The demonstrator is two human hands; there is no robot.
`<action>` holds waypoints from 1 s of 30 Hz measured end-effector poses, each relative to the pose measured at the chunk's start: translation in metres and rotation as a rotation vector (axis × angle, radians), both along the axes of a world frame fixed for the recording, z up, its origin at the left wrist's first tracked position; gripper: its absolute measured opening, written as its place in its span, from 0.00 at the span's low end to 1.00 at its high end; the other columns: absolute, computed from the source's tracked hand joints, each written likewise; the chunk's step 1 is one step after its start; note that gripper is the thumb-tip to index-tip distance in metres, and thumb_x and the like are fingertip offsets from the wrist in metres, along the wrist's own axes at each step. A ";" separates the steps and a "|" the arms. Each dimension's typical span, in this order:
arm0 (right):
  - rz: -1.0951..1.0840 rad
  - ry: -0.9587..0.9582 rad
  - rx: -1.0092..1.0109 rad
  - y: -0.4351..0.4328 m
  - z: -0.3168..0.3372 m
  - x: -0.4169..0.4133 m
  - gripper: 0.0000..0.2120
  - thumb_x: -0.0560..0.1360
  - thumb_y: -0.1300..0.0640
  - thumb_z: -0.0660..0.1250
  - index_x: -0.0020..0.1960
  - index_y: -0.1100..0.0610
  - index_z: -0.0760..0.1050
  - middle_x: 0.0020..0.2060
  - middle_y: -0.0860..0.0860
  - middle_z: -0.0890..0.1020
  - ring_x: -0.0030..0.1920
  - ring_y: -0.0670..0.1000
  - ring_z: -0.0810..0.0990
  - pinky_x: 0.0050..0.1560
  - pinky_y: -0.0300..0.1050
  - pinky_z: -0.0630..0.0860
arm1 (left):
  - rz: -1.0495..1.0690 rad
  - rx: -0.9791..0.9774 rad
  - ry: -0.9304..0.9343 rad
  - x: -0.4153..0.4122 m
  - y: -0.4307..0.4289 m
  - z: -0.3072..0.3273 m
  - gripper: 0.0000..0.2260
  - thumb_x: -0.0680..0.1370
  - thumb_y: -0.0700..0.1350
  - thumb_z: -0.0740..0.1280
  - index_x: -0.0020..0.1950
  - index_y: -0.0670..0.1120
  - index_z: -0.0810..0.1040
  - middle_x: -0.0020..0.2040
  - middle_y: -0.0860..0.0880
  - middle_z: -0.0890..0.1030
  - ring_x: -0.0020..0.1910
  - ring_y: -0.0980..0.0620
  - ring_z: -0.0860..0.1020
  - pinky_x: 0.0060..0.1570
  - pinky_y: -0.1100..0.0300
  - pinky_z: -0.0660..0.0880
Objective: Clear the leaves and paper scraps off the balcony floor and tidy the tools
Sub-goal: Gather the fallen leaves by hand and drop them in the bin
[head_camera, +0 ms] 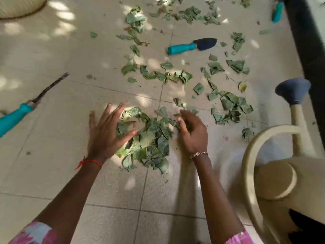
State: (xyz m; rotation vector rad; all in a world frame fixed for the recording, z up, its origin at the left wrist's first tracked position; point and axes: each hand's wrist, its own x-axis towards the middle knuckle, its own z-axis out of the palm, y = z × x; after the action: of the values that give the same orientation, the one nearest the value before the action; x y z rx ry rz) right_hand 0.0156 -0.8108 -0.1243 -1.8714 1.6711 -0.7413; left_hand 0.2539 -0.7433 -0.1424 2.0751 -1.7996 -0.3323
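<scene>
A heap of green leaf pieces (149, 140) lies on the beige tiled floor (52, 155) between my hands. My left hand (107, 131) lies flat with spread fingers against the heap's left side. My right hand (191, 132) sits on the heap's right edge with its fingers curled over leaves; it is blurred. More leaf scraps (230, 106) are scattered to the right and toward the far side. A teal-handled trowel (191, 45) lies beyond the leaves. A teal-handled fork tool (22, 110) lies at the left. A third teal handle (277, 12) shows at the top right.
A cream watering can (284, 175) with a blue rose stands close at the right. A dark ledge (309, 50) runs along the right side. A pale round pot edge (19, 6) sits at the top left.
</scene>
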 end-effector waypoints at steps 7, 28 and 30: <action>-0.468 0.193 -0.058 -0.042 0.004 -0.034 0.27 0.74 0.43 0.56 0.68 0.55 0.68 0.73 0.55 0.61 0.73 0.55 0.56 0.73 0.54 0.54 | -0.040 -0.023 -0.017 0.001 0.001 0.001 0.41 0.69 0.74 0.50 0.74 0.49 0.60 0.72 0.57 0.57 0.74 0.48 0.58 0.69 0.36 0.43; -0.186 0.229 0.070 -0.042 -0.014 -0.022 0.32 0.75 0.38 0.51 0.75 0.52 0.54 0.75 0.53 0.55 0.75 0.54 0.52 0.75 0.54 0.47 | 0.002 0.034 -0.021 -0.003 0.002 0.001 0.49 0.64 0.80 0.39 0.77 0.51 0.53 0.72 0.56 0.49 0.72 0.57 0.52 0.70 0.45 0.32; -0.067 0.219 0.068 -0.032 -0.017 -0.009 0.33 0.74 0.37 0.49 0.75 0.51 0.55 0.75 0.51 0.55 0.75 0.51 0.53 0.75 0.51 0.46 | -0.009 0.061 -0.048 -0.003 0.002 -0.001 0.48 0.64 0.79 0.38 0.76 0.52 0.48 0.73 0.54 0.48 0.72 0.57 0.51 0.71 0.47 0.32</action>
State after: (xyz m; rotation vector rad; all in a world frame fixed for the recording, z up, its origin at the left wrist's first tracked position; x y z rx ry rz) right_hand 0.0064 -0.8430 -0.1411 -1.9134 1.8772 -0.5132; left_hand 0.2514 -0.7417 -0.1434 2.1340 -1.8491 -0.3472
